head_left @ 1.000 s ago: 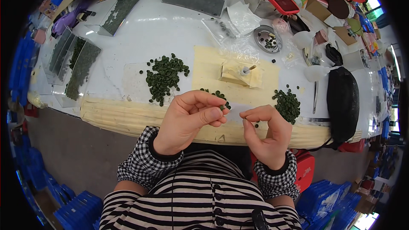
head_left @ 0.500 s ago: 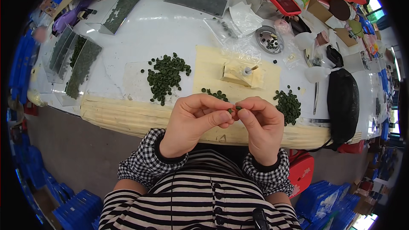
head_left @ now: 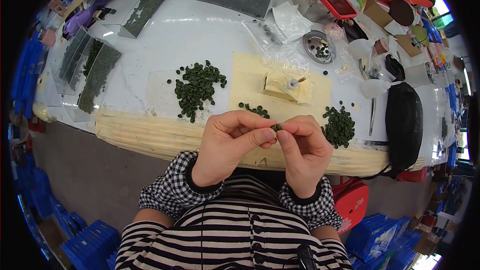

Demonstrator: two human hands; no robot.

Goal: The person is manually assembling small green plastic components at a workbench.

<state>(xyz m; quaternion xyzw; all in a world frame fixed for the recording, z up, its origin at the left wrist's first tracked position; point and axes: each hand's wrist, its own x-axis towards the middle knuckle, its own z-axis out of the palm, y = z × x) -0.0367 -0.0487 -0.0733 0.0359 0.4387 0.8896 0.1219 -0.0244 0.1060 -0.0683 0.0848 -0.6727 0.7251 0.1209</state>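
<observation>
I see the left hand (head_left: pixel 225 145) and right hand (head_left: pixel 306 152) meet over the near edge of the white table (head_left: pixel 175 35), thumb and forefinger of each pinched closed on a small dark green round piece (head_left: pixel 277 127) between them; I cannot tell whether it is one or two. Green discs lie in a left pile (head_left: pixel 199 89), a small middle pile (head_left: pixel 255 109) and a right pile (head_left: pixel 339 127). Farther off, a cream block (head_left: pixel 278 88) with a tilted peg (head_left: pixel 298 81) sits on a yellow sheet (head_left: pixel 244 72).
</observation>
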